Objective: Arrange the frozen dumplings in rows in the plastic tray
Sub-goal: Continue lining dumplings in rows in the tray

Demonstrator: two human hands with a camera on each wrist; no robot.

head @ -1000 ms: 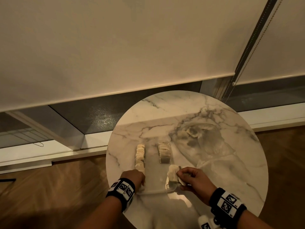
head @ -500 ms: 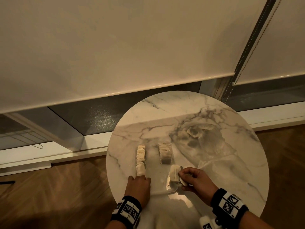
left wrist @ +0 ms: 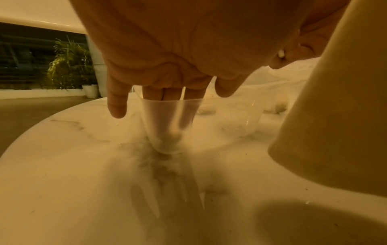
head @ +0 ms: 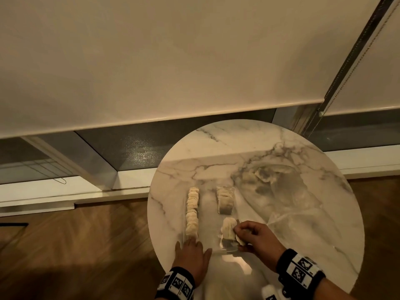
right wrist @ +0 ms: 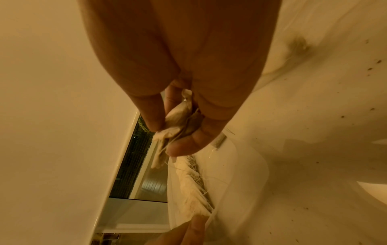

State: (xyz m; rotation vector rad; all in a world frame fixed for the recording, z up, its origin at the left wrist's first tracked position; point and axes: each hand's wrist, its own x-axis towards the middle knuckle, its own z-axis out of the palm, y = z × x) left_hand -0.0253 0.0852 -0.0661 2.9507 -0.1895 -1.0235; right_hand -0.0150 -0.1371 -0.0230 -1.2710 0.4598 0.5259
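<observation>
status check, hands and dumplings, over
Left hand flat, fingers straight at tray near end. Right hand pinching a dumpling over the right row. Left row filled. Nothing in the way.

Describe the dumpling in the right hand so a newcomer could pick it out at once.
On the round marble table sits a clear plastic tray holding dumpling rows. At the near end of its right row, the right hand pinches one dumpling: the only one held in fingers, not lying in line.

One clear tray point(head: 213, 249) on one table point(head: 303, 224); two dumpling rows point(head: 192, 211) in it; dumplings too packed to count.
</observation>
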